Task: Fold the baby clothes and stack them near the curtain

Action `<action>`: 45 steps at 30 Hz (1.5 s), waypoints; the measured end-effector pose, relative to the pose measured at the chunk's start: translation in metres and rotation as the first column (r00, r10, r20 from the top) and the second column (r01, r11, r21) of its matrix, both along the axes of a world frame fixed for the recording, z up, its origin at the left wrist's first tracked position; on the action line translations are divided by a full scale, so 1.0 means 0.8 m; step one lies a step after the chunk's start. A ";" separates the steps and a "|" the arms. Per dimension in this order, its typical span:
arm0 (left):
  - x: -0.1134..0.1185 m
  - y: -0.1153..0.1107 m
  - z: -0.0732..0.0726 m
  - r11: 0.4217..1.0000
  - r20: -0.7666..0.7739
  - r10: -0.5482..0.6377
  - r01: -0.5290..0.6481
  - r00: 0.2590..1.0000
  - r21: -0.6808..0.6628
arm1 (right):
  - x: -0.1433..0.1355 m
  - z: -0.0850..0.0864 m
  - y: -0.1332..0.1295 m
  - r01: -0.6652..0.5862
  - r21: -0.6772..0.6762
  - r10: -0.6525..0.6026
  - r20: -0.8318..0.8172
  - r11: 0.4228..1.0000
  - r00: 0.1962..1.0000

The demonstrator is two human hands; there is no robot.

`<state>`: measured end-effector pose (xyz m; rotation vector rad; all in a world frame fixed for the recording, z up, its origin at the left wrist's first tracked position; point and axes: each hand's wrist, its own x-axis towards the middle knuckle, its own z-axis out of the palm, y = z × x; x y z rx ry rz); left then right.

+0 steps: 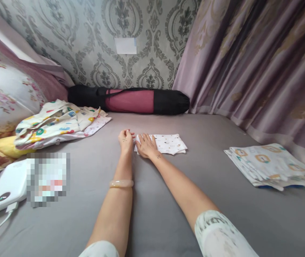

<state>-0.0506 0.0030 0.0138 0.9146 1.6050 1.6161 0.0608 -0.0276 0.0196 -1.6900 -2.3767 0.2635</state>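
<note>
Right hand [146,145] spread flat on small folded white patterned cloth [168,143], left hand [126,141] loosely curled just beside it, both above grey sheet [165,200]

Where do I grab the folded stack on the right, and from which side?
I'd take the folded stack by its near-left edge, right hand coming from the left, fingers under the bottom layer, thumb on top: it lies flat, and its layers show along that edge.

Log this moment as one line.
right hand: flat on small folded white cloth | left hand: beside it, fingers curled | folded cloth stack: far right
</note>
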 end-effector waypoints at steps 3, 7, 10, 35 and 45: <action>-0.001 0.000 0.001 1.000 -0.001 0.013 -0.013 1.000 0.015 | -0.006 0.009 -0.001 0.007 -0.019 -0.007 -0.004 1.000 1.000; -0.002 -0.002 0.006 0.995 -0.022 0.069 -0.067 0.997 0.077 | -0.022 0.017 -0.004 -0.044 -0.017 0.044 -0.001 0.999 0.999; -0.001 -0.004 0.008 0.994 0.001 0.079 -0.079 0.997 0.072 | -0.029 0.012 -0.005 -0.057 -0.062 0.059 0.023 0.996 0.998; 0.023 -0.004 0.001 0.987 -0.298 -0.096 0.129 0.950 0.092 | 0.049 0.005 0.003 0.007 0.043 -0.010 0.061 0.999 0.998; 0.047 -0.014 0.000 0.948 -0.639 -0.254 0.319 0.726 -0.014 | 0.096 0.008 0.002 0.110 -0.010 -0.109 0.047 0.994 0.993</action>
